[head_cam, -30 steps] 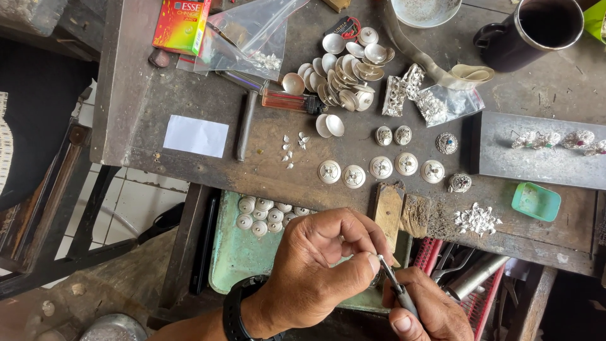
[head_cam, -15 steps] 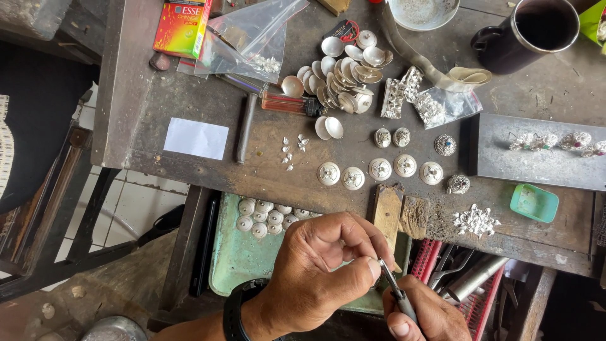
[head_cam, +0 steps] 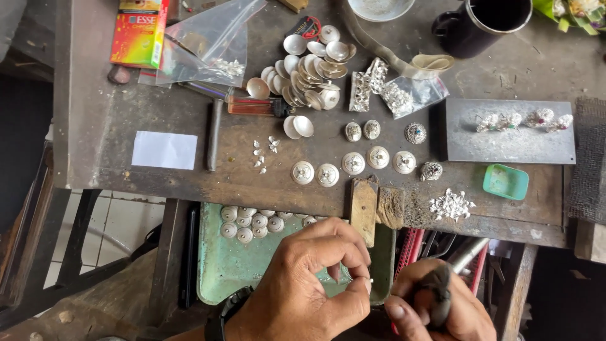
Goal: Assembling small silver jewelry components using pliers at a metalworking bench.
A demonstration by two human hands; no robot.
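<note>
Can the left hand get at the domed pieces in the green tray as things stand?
Probably yes: the left hand hovers over the green tray, domed pieces uncovered just beyond its fingers. But the fingers are pinched together, apparently occupied.

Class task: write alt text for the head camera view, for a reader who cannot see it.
A person's left hand pinches a tiny silver piece while the right hand grips a dark-handled tool, over a green tray of small silver domes. Above, a worn workbench holds more silver domes and a dark mug.

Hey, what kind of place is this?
Probably a silversmith's or jewellery workbench: a pile of small silver domed discs, finished ornate silver pieces on a dark metal slab, and a worn wooden bench pin above a green tray.
</note>
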